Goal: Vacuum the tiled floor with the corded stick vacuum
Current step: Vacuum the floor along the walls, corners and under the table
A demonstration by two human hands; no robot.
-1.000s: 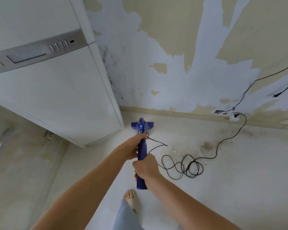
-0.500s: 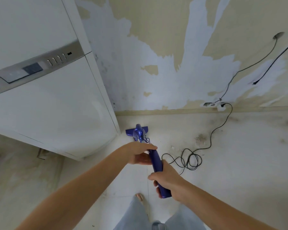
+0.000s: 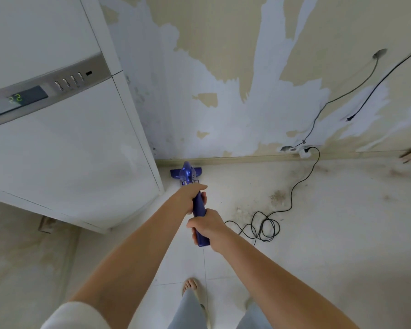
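Because the stick vacuum (image 3: 198,205) is a slim, rigid blue plastic wand with its motor body low down near the floor head (image 3: 186,172), it likely feels light but bottom-heavy, and it should steer best when held at two places along the handle. That is how it is held: the left hand (image 3: 190,195) wraps the shaft just above the motor body, fingers curled round it, while the right hand (image 3: 205,225) clamps the upper end of the handle, nearer the person. Smooth plastic may twist in a loose grip, so a full wrap suits it. Its head rests on the tiled floor (image 3: 342,233) close to the skirting, just beside the corner of the white appliance (image 3: 69,150). A black cord (image 3: 263,227), limp and tangle-prone, lies coiled on the tiles to the right and runs up to a wall socket (image 3: 304,151); it could snag underfoot.
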